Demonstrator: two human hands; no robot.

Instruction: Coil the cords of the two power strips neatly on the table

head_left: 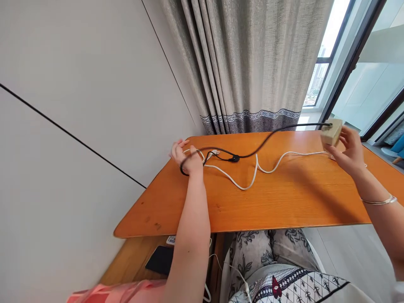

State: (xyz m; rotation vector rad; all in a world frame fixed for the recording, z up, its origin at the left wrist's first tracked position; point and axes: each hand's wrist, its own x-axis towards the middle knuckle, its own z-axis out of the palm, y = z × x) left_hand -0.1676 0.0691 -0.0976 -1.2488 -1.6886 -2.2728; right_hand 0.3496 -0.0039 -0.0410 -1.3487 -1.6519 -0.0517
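My left hand (pixel 186 159) is over the far left of the orange wooden table, its fingers loosely curled. A black power cord (pixel 262 143) bends in a loop around this hand; the grip inside the palm is partly hidden. From there the cord runs right, raised above the table, into a beige extension socket (pixel 330 134), which appears as a box seen from its end. My right hand (pixel 349 149) grips this socket from the right, in the air over the table. The cord's black plug (pixel 234 158) is near the table's middle.
A white cable (pixel 244 188) winds across the table (pixel 252 214), with a white plug (pixel 214 153) near my left hand. A grey curtain (pixel 259 63) hangs behind. A white wall (pixel 78 84) borders the left. A dark flat object (pixel 160 259) is below the table edge.
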